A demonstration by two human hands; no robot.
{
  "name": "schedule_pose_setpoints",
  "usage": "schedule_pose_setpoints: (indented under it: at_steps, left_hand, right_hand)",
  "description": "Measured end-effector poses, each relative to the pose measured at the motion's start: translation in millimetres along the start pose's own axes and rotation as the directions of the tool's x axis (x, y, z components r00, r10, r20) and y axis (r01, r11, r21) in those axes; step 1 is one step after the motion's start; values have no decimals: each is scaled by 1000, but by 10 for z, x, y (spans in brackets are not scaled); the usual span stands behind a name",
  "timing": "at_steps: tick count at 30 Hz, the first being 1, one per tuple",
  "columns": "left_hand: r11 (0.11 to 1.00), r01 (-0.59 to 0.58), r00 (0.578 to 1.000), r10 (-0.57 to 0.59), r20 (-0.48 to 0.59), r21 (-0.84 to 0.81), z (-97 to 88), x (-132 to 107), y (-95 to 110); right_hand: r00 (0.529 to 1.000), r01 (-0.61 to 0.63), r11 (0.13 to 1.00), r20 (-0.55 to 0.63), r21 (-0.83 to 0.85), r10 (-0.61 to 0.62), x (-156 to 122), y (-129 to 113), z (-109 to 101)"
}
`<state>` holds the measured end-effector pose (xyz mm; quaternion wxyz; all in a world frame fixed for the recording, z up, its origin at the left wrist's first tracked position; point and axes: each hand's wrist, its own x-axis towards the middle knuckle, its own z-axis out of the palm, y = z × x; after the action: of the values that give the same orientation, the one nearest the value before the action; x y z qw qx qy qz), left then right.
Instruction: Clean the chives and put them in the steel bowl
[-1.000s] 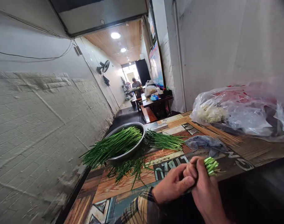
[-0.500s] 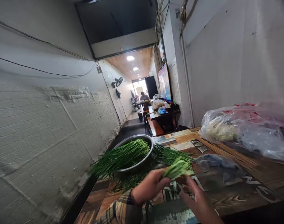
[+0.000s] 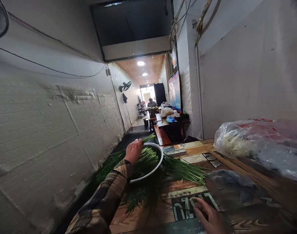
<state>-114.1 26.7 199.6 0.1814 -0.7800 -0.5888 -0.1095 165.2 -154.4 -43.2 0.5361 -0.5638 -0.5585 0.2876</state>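
My left hand (image 3: 134,151), in a plaid sleeve, is closed round a small bunch of chives (image 3: 148,138) above the metal bowl (image 3: 160,162). Only the pale cut ends stick out to the right of the fingers. A big heap of chives (image 3: 148,157) fills the bowl, with the leaves hanging over its left side. More chives (image 3: 187,169) lie in a pile on the table to the right of the bowl. My right hand (image 3: 210,216) is low over the tabletop at the front, its thumb and fingers apart, with nothing visible in it.
A crumpled grey cloth (image 3: 236,185) and a bundle of thin wooden sticks (image 3: 246,170) lie on the right. Behind them is a clear plastic bag (image 3: 258,139). Loose leaves (image 3: 136,198) are scattered before the bowl. A person (image 3: 152,103) sits far back.
My left hand has carried the bunch of chives from the front of the table up and left over the bowl. The right hand has come off the bunch and sits slightly lower.
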Motion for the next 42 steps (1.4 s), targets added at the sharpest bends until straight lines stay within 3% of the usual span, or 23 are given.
schedule_pose_setpoints:
  at_steps: [5,7,10,13,16,18,20,23,26,30,36,39,42]
  left_hand:
    - [1000,0,980,1,200,-3,649,-187,14]
    - [1000,-19,967,21,255,-11,811,-241,-8]
    - [999,-38,961,44,272,-27,845,-211,-77]
    - [993,-106,972,116,206,-56,663,-122,-36]
    - [950,-289,953,297,57,-121,417,-68,255]
    - [888,-429,902,429,-38,-165,320,-70,562]
    - [830,-521,852,520,-62,-198,329,-105,898]
    - [740,-617,762,646,32,-268,562,-203,1354]
    - [724,-604,704,681,204,-332,948,-254,1674]
    - [732,-540,716,659,231,-415,1368,-27,1896]
    - [708,-553,711,676,193,-440,1627,457,2049]
    - [736,-517,754,633,174,-437,1697,386,2137]
    - [767,-535,800,595,79,-353,1689,153,2215]
  right_hand:
    - [1000,-13,994,21,-111,15,-34,-53,7]
    - [1000,2,991,9,-137,-1,-52,-54,-7]
    - [999,-16,987,35,-161,22,-72,-49,-47]
    - [998,-41,983,43,-180,50,-89,-76,-74]
    - [998,-33,984,37,-176,40,-106,-149,-72]
    - [999,-24,985,20,-171,28,-112,-205,-65]
    - [1000,-23,985,4,-171,24,-116,-251,-64]
    - [1000,-17,987,7,-162,18,-131,-295,-73]
    - [1000,2,986,1,-169,-2,-156,-329,-81]
    - [1000,9,984,-4,-178,-10,-166,-361,-72]
    - [1000,-9,987,-9,-159,8,-145,-366,-62]
    - [1000,-4,989,-7,-149,3,-142,-386,-76]
    - [1000,-20,989,-10,-146,19,-151,-403,-91]
